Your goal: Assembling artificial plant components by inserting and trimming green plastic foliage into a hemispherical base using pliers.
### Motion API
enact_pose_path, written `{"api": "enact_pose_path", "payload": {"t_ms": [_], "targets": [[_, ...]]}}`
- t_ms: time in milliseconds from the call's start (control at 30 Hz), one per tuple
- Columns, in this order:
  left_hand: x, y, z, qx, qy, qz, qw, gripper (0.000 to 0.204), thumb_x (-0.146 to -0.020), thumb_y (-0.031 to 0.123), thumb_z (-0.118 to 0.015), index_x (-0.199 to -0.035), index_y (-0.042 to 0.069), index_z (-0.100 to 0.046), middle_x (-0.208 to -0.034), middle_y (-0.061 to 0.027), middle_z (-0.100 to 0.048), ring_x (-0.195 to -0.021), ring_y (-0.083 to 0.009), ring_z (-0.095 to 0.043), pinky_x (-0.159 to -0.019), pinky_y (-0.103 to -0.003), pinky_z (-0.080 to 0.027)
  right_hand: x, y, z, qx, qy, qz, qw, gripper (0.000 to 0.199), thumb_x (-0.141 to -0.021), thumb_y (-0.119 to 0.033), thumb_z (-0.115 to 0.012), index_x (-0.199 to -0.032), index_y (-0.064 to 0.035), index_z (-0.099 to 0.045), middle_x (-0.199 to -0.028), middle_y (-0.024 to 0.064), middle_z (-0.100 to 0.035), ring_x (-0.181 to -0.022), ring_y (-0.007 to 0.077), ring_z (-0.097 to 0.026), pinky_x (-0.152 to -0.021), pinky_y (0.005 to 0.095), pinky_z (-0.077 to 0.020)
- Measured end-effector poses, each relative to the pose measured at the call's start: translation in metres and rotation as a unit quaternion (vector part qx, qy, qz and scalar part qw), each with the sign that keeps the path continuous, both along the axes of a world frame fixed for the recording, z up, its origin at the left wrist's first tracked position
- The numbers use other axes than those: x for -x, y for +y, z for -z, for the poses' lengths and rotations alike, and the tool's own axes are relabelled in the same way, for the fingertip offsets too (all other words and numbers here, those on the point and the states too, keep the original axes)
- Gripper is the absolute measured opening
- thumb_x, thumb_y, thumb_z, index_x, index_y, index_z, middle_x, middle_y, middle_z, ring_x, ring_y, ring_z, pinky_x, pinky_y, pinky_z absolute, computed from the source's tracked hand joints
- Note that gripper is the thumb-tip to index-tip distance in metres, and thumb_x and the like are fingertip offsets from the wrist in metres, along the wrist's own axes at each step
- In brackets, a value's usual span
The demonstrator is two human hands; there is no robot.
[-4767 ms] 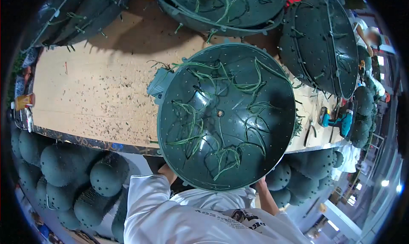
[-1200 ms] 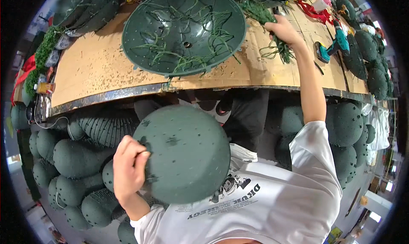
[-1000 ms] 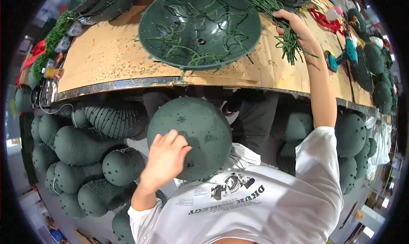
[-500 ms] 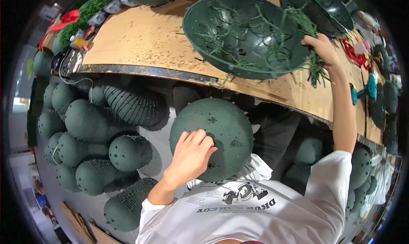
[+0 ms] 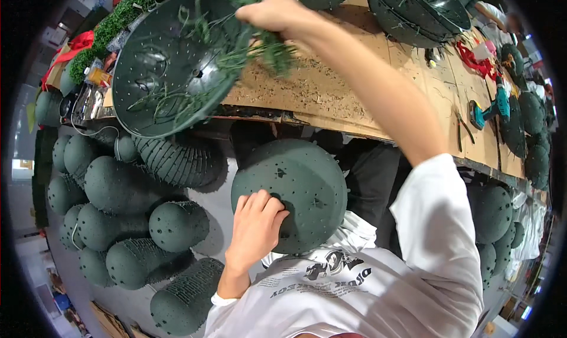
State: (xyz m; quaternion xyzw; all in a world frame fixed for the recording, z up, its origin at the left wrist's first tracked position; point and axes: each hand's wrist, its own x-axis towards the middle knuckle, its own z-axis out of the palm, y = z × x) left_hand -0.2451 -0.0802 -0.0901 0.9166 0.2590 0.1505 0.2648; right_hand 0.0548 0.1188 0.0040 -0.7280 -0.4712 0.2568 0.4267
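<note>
A dark green plastic half-sphere shell (image 5: 301,178), studded with small pegs and holes, rests in my lap with its round side up. My left hand (image 5: 257,226) lies on its left side, fingers bent and hooked at a dark opening, thumb against the surface. Stretched across the bench, my right hand (image 5: 274,12) is closed on the rim of a big dark green bowl (image 5: 147,60), which tilts at the bench's left. Loose green artificial sprigs (image 5: 177,105) lie inside it. More bushy sprigs (image 5: 273,54) hang about my right hand.
Crumbs litter the wooden bench (image 5: 348,96). Stacked green bowls (image 5: 413,13) stand at the back right. Pliers (image 5: 463,128) and a teal cordless drill (image 5: 493,108) lie at the right. Stacked green shells (image 5: 118,184) crowd the floor at left.
My right hand has swung left across the bench, carrying the big bowl from the right to the left and tilting it. My left hand stays on the shell, nearly still.
</note>
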Motion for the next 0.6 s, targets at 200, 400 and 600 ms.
{"api": "enact_pose_path", "payload": {"t_ms": [200, 400, 600], "targets": [[0.015, -0.006, 0.002, 0.010, -0.025, -0.018, 0.999, 0.015, -0.081, 0.005, -0.075, -0.090, 0.006, -0.063, -0.090, -0.0091, -0.055, -0.088, -0.0307, -0.056, -0.083, -0.041, -0.040, 0.038, 0.054, 0.047, 0.085, 0.122, 0.076, 0.986, 0.050, -0.080, -0.029, -0.078, -0.111, 0.0090, -0.070, -0.120, 0.0230, -0.072, -0.108, 0.0304, -0.072, -0.089, 0.0374, -0.0587], [0.012, -0.003, 0.008, 0.000, -0.055, -0.013, 0.998, 0.018, -0.077, 0.002, -0.075, -0.089, 0.005, -0.063, -0.088, -0.0082, -0.055, -0.084, -0.0302, -0.054, -0.080, -0.040, -0.040, 0.032, 0.073, 0.083, -0.017, 0.338, -0.006, 0.941, 0.059, -0.089, -0.040, -0.079, -0.113, 0.0121, -0.068, -0.103, 0.0195, -0.071, -0.080, 0.0237, -0.074, -0.069, 0.0369, -0.0602], [0.009, 0.006, 0.011, -0.011, -0.053, 0.019, 0.998, 0.019, -0.079, 0.006, -0.078, -0.091, 0.007, -0.064, -0.086, -0.0060, -0.057, -0.083, -0.0273, -0.057, -0.079, -0.039, -0.040, -0.038, 0.055, 0.121, 0.032, 0.042, -0.108, 0.993, 0.079, -0.087, -0.067, -0.071, -0.099, 0.0110, -0.071, -0.087, 0.0234, -0.071, -0.078, 0.0230, -0.073, -0.076, 0.0414, -0.0594]]}}
